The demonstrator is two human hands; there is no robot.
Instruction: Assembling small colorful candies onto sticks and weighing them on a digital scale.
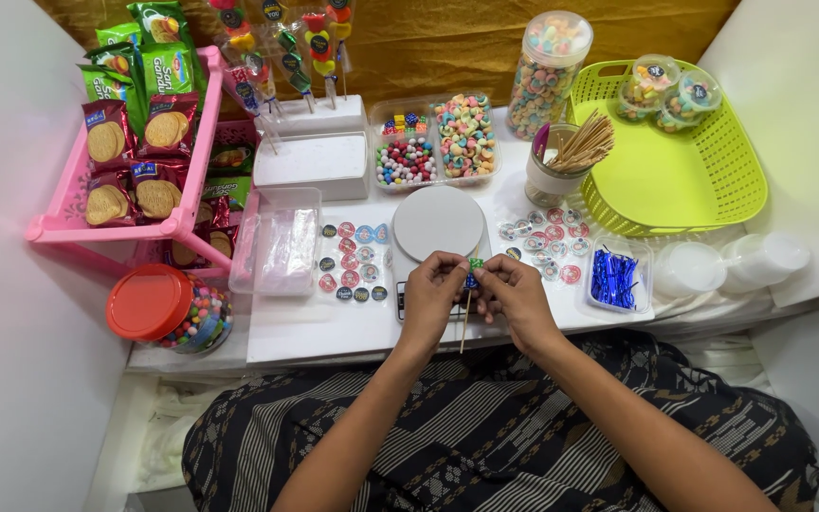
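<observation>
While both hands pinch together over the table edge, the left hand (431, 289) and right hand (514, 294) grip a skewer (465, 327) just in front of the scale (438, 223), threading candy (473, 270) onto its top. Only a piece or two sits on so far, I'd judge; most of the stick is bare. Finished skewers (286, 57) stand at the back in a white block (313, 118). Candy trays (436, 137), spare sticks (580, 144), stickers (351, 264) and a green basket (713, 204) sit close; nothing blocks the hands.
</observation>
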